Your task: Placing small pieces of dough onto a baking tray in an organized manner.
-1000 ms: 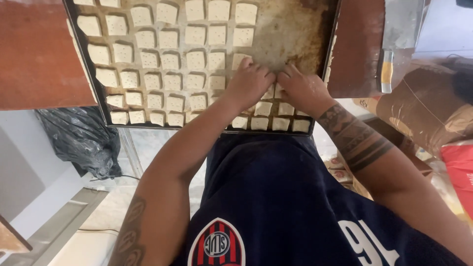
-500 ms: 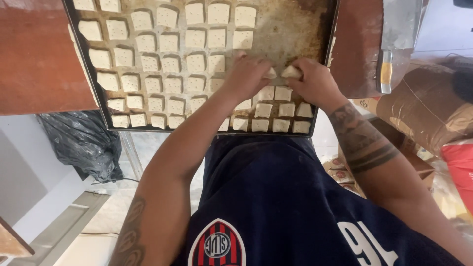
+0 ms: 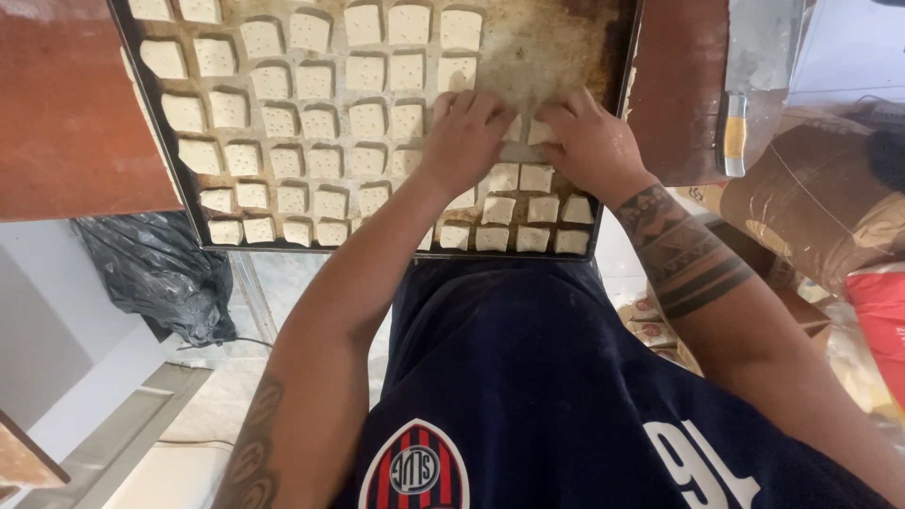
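A large dark baking tray (image 3: 556, 42) lies in front of me, filled with rows of small pale dough squares (image 3: 320, 123) pricked with dots. My left hand (image 3: 464, 137) rests palm down on the tray's right part, fingers over some squares. My right hand (image 3: 592, 141) is beside it, fingertips pinching one dough square (image 3: 539, 132) against the tray. Both hands nearly touch each other. The tray's upper right corner holds no dough.
Reddish-brown surfaces (image 3: 66, 113) flank the tray on both sides. A black plastic bag (image 3: 156, 273) lies on the floor at the left. A knife with a yellowish handle (image 3: 735, 132) and brown sacks (image 3: 820, 198) are at the right.
Both hands have moved up the tray, away from me, from the nearest rows to the middle rows. More dough squares now show in the rows below the hands.
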